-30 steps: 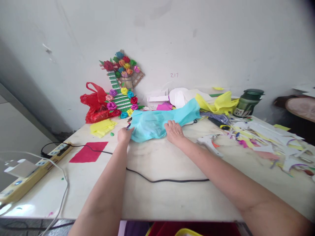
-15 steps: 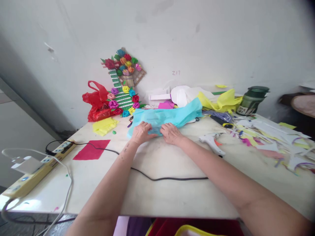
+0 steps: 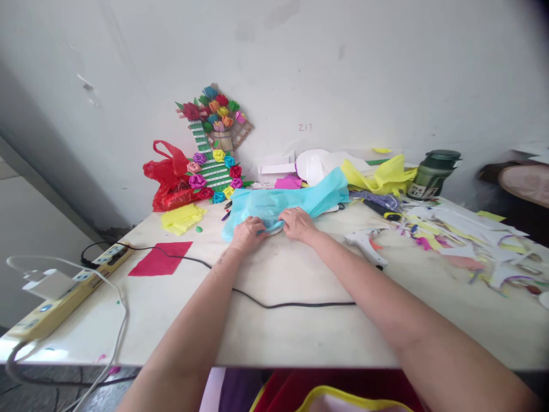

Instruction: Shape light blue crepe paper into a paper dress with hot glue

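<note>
A sheet of light blue crepe paper (image 3: 291,197) lies across the far middle of the table, with a pale rounded shape showing through it. My left hand (image 3: 250,233) has its fingers closed on the paper's near edge. To its right, my right hand (image 3: 295,224) pinches the same edge. Between the two hands the edge is turned up in a narrow fold, and a bit of white shows just under it. The fingertips of both hands are partly hidden by the paper.
A white glue gun (image 3: 364,245) lies to the right, near paper scraps (image 3: 467,246). A black cord (image 3: 291,305) crosses under my forearms. A power strip (image 3: 64,303), a red paper square (image 3: 160,258) and yellow paper (image 3: 182,219) are left. A green bottle (image 3: 434,174) stands back right.
The near edge of the blue crepe paper has been turned up into a fold between my hands. Both hands stay at nearly the same place; the view has shifted slightly.
</note>
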